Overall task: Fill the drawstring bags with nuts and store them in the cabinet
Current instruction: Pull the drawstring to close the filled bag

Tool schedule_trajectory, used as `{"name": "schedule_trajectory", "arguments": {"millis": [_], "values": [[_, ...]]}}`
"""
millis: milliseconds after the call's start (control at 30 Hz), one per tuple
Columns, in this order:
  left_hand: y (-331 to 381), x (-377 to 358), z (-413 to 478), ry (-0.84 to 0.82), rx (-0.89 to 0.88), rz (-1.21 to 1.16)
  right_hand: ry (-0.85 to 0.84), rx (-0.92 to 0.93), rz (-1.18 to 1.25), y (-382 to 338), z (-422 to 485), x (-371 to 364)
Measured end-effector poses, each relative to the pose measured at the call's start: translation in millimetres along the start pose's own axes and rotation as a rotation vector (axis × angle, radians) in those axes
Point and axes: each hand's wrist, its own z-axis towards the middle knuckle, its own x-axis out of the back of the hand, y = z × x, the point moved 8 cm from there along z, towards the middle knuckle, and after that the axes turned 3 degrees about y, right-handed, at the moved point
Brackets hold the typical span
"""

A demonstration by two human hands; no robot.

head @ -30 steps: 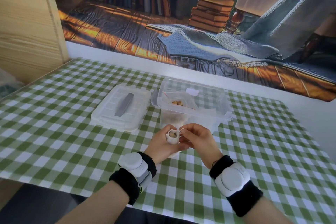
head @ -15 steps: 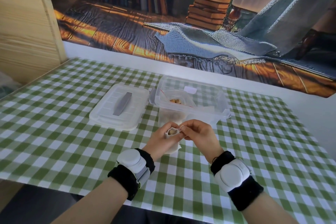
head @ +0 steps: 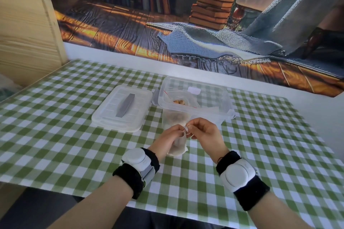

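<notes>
A small white drawstring bag (head: 179, 145) hangs just above the checked table, its neck drawn shut. My left hand (head: 168, 138) grips the bag at its neck. My right hand (head: 203, 133) pinches the loop of the bag's white string beside the neck. Behind both hands stands a clear plastic box (head: 219, 96) with no lid on it. A plastic pouch of brown nuts (head: 179, 102) lies inside the box.
The box's clear lid (head: 109, 115) with a grey handle lies flat to the left of the box. A light wooden cabinet (head: 28, 35) stands at the table's far left. A wall with a printed backdrop closes the far side.
The bag's mouth, open and showing a nut a second ago, is now drawn shut. My right hand has pulled the string a little to the right.
</notes>
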Motion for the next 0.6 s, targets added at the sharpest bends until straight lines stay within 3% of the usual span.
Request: {"name": "schedule_trajectory", "arguments": {"millis": [367,600], "values": [[19.6,0.9,-4.8,-0.046,-0.104,-0.032,0.026,0.015,0.026,-5.3,3.2,3.1],[21.5,2.3,-8.3,-0.048,-0.164,0.209,0.003,-0.011,0.036,-7.7,4.4,3.1]]}}
